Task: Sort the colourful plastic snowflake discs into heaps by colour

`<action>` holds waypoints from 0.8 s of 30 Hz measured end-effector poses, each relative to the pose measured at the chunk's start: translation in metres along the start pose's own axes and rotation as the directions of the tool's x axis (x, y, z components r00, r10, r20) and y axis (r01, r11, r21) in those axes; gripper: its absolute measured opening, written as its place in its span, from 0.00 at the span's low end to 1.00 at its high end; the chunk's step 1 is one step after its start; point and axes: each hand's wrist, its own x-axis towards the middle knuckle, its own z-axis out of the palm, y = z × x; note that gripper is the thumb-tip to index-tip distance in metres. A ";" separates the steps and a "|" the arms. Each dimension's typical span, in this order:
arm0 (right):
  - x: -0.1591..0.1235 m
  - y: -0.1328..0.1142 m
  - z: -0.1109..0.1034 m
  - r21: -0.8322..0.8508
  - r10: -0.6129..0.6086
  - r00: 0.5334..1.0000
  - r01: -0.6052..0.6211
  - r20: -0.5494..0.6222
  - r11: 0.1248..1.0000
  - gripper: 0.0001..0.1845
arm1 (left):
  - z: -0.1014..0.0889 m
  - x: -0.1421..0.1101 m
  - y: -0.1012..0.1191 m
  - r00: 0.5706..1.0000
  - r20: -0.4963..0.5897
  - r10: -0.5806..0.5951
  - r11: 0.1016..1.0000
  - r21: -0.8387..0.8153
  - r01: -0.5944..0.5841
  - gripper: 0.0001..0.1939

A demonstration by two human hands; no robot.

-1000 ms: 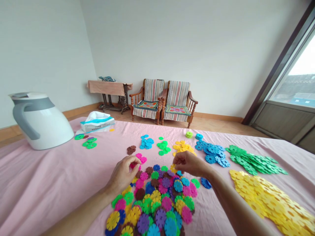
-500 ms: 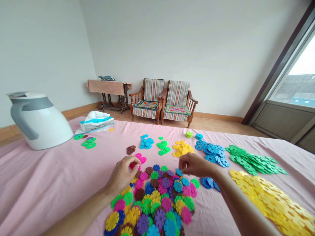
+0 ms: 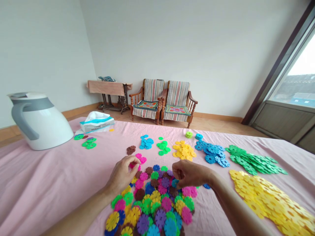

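Right hand has moved down to the top of the big pile of plastic flower discs. Its fingers curl shut beside a blue disc, but I cannot tell if they hold anything. Left hand stays by the pile, curled fingers touching a pink disc.

White jug on pink sheet — tissue pack beside, striped armchairs by far wall
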 end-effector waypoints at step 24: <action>0.000 0.036 -0.011 -0.093 0.261 0.914 -0.303 -0.311 0.948 0.05 | -0.001 -0.001 0.000 1.000 0.006 0.002 1.000 -0.008 -0.002 0.06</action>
